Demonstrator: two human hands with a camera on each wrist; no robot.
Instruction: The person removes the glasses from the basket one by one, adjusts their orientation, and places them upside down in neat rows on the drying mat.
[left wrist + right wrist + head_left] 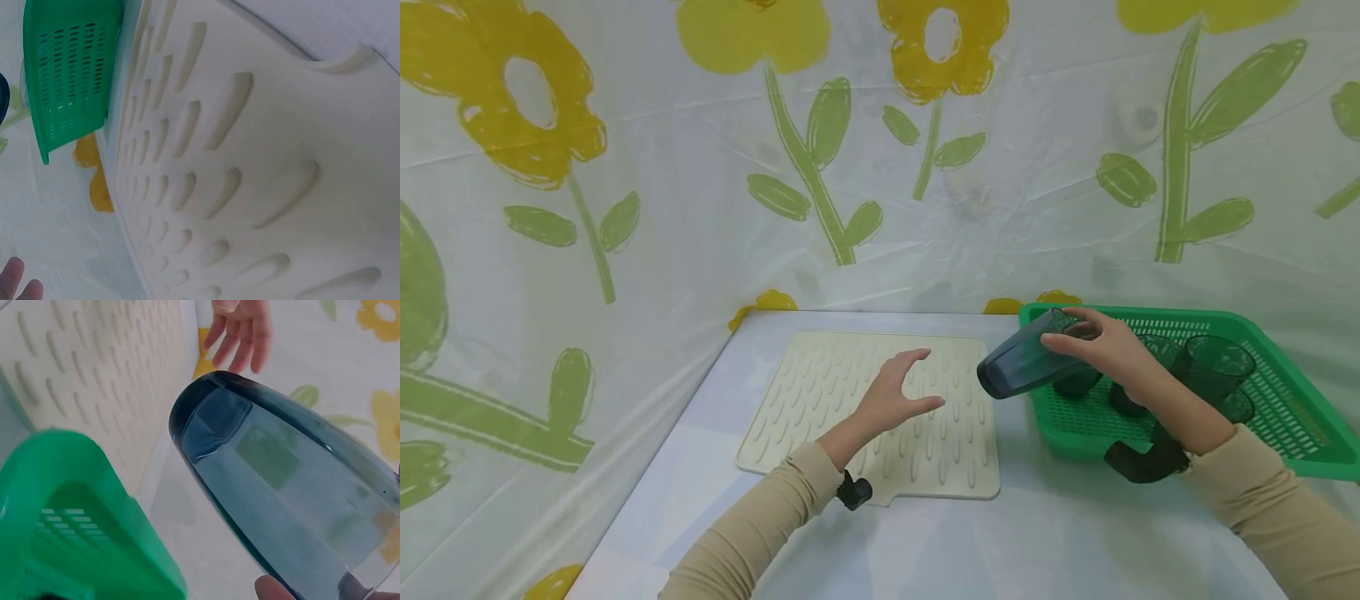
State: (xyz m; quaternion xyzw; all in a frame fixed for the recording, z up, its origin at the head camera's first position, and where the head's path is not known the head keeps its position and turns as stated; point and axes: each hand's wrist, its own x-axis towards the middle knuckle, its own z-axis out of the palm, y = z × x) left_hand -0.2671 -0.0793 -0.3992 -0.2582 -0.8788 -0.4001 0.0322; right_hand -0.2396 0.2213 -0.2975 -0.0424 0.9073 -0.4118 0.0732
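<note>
A tinted blue-grey drinking glass [1026, 358] is held tilted in the air by my right hand [1108, 346], its thumb and fingers around the rim end. Its thick dark base points left, over the gap between basket and mat. The same glass [281, 481] fills much of the right wrist view. My left hand [895, 392] hovers above the cream drying mat [820, 375], thumb and fingers spread apart with nothing between them. In the left wrist view only fingertips [19, 281] of that hand show. Several more dark glasses [1213, 367] stand in the green basket [1292, 333], partly hidden by my right forearm.
The green basket's near wall [94, 531] lies close under the held glass. Raised oblong ridges cover the mat, which lies flat on the pale table [940, 550]. A flower-printed curtain [685, 208] hangs behind and along the left side.
</note>
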